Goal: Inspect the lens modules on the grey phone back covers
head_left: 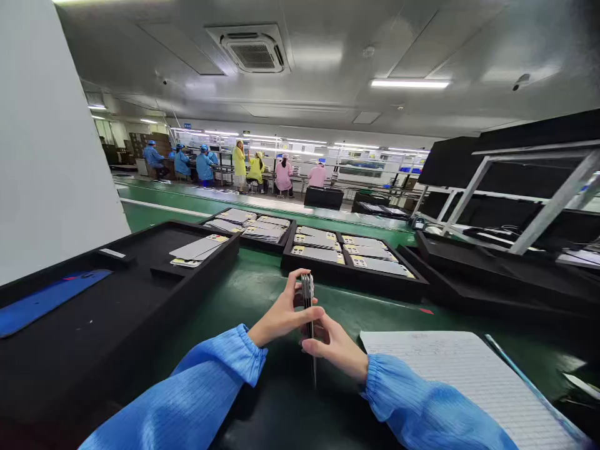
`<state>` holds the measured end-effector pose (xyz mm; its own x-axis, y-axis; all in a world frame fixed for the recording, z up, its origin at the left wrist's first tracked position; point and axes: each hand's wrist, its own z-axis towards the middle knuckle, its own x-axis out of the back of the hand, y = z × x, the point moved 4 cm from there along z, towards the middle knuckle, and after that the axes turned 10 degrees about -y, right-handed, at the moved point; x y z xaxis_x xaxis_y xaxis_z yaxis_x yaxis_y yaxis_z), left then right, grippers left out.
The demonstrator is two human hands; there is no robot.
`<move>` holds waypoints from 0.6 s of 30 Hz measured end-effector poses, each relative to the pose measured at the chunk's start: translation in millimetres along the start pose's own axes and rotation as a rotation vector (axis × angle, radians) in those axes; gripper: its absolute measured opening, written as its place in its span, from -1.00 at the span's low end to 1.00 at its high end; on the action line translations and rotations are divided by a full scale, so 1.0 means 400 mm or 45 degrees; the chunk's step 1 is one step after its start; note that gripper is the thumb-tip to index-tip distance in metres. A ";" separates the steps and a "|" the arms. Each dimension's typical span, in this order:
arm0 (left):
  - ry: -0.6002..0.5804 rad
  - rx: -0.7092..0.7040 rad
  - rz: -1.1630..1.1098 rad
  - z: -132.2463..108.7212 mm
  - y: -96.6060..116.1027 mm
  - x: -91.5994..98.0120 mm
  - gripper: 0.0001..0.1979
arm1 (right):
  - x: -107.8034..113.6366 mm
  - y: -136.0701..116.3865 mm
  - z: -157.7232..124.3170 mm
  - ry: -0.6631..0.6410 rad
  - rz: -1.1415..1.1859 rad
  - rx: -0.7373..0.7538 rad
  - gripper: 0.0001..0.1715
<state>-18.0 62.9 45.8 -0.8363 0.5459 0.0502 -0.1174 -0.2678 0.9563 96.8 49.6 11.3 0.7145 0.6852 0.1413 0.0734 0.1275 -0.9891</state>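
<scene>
My left hand and my right hand meet at the middle of the green bench. Together they grip a thin stack of flat grey panels, held upright and edge-on to me. The left fingers curl around the stack's upper part, and the right fingers pinch it lower down. A long thin sheet sticks out below the stack. Both blue ribbed sleeves end in elastic cuffs at my wrists. The panels' faces are hidden from this angle.
Black trays holding stacks of labelled grey panels stand beyond my hands. A lined notebook lies at the right, and a wide black tray with a blue strip is at the left. Metal racks stand at the right. Co-workers sit at a distant bench.
</scene>
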 end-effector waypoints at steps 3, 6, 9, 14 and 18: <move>-0.138 0.056 -0.001 0.001 -0.017 -0.028 -0.04 | 0.003 0.001 -0.021 0.064 -0.019 0.062 -0.32; -0.155 0.119 -0.066 -0.002 -0.047 -0.033 0.07 | 0.002 0.010 -0.031 0.115 -0.050 0.116 -0.33; -0.124 0.120 -0.101 -0.015 -0.067 -0.028 0.01 | -0.011 0.019 -0.036 0.094 -0.053 0.170 -0.30; -0.143 0.092 -0.212 -0.037 -0.069 -0.038 -0.11 | -0.036 0.010 -0.058 -0.025 0.184 0.226 -0.18; -0.170 0.081 -0.267 -0.039 -0.066 -0.044 -0.07 | -0.037 -0.010 -0.070 -0.037 0.264 0.205 -0.15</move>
<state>-8.4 48.2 15.2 -0.7184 0.6856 -0.1175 -0.2434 -0.0895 0.9658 105.3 18.9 11.9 0.6820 0.7288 -0.0607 -0.1862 0.0929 -0.9781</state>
